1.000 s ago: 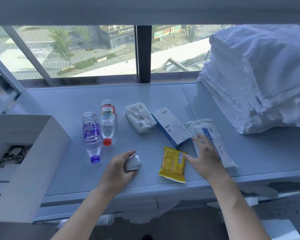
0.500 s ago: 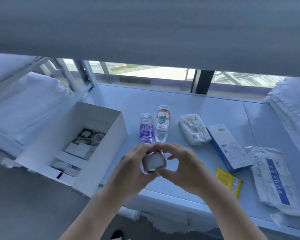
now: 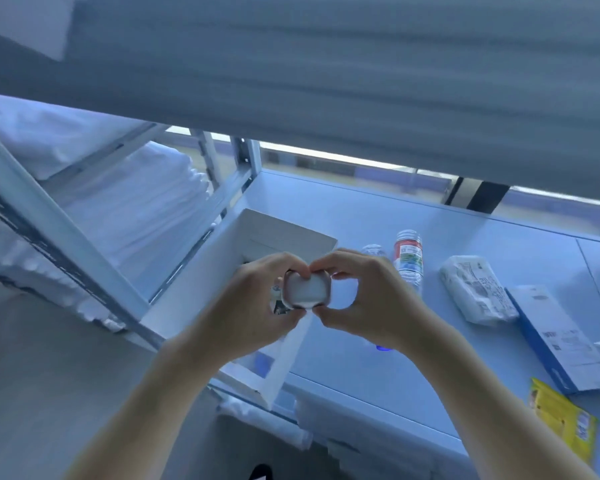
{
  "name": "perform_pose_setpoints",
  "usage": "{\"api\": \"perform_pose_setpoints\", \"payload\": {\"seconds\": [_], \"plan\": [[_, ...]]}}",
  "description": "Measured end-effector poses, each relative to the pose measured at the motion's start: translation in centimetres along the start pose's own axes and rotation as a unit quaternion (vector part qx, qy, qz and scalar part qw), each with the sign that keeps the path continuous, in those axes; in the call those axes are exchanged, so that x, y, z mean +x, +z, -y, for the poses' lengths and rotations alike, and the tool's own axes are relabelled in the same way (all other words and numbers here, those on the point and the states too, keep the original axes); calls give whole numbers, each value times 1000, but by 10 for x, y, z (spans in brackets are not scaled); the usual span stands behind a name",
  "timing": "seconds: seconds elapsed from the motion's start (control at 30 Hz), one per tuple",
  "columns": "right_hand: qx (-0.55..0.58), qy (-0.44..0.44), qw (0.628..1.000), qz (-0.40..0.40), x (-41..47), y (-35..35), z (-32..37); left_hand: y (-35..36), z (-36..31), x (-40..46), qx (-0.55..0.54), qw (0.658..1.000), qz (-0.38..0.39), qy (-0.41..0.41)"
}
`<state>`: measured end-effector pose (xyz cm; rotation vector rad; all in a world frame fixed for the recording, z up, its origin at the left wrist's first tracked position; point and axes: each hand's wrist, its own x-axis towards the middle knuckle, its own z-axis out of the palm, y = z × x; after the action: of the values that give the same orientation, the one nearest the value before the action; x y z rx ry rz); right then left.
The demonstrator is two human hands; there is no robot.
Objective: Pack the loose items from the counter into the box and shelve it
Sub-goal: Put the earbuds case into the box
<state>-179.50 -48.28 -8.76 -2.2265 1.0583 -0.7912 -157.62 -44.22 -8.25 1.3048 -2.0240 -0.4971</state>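
Note:
Both of my hands hold a small rounded white case (image 3: pixel 306 289) in the air above the open white box (image 3: pixel 284 233). My left hand (image 3: pixel 246 306) grips its left side and my right hand (image 3: pixel 364 299) pinches its right side between thumb and fingers. On the counter (image 3: pixel 361 209) lie a red-labelled bottle (image 3: pixel 408 259), a second bottle (image 3: pixel 373 251) mostly hidden by my right hand, a white wrapped pack (image 3: pixel 475 289), a blue and white carton (image 3: pixel 561 341) and a yellow packet (image 3: pixel 561 417). My hands hide most of the box's inside.
A metal shelf frame (image 3: pixel 66 237) with stacked white linen (image 3: pixel 129 202) stands to the left of the box. A grey shelf underside (image 3: pixel 326 81) hangs overhead. The window (image 3: pixel 361 164) runs behind the counter.
The hands carried the white case leftwards, from over the counter beside the box to over the box. The view swung left and tilted, showing more of the shelf frame.

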Motion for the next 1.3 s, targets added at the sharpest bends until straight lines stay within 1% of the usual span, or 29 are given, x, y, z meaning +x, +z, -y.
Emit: {"api": "perform_pose_setpoints", "payload": {"seconds": [0.13, 0.33, 0.47, 0.6, 0.7, 0.73, 0.8, 0.87, 0.9, 1.0, 1.1, 1.2, 1.23, 1.3], "plan": [[-69, 36, 997, 14, 35, 24, 10, -23, 43, 12, -2, 999, 43, -1], [-186, 95, 977, 47, 64, 60, 11, -26, 104, 36, 28, 992, 120, 22], [-241, 129, 958, 86, 71, 80, 6, -14, 134, 50, 40, 976, 212, 21], [-275, 167, 939, 124, 71, 93, 2, 4, 147, 55, 30, 956, 289, 31], [-306, 184, 923, 145, 71, 102, -2, 9, 155, 54, 26, 942, 332, 45], [-304, 189, 923, 140, 73, 105, -2, 7, 158, 57, 25, 941, 333, 51], [-284, 191, 933, 111, 81, 107, 1, -4, 165, 67, 48, 948, 309, 60], [-257, 193, 943, 81, 93, 108, 4, -18, 174, 80, 114, 950, 281, 69], [-252, 195, 945, 79, 100, 109, 5, -24, 180, 84, 150, 948, 271, 73], [-252, 212, 941, 77, 110, 110, 1, -31, 194, 89, 252, 925, 275, 73], [-265, 240, 932, 56, 105, 114, -6, -24, 195, 85, 326, 896, 285, 96], [-278, 240, 930, 19, 98, 118, -9, -21, 192, 82, 395, 859, 301, 125], [-268, 242, 933, 1, 97, 119, -9, -22, 192, 81, 401, 854, 307, 125], [-254, 247, 935, -23, 98, 119, -9, -23, 194, 81, 391, 857, 311, 123]]}}
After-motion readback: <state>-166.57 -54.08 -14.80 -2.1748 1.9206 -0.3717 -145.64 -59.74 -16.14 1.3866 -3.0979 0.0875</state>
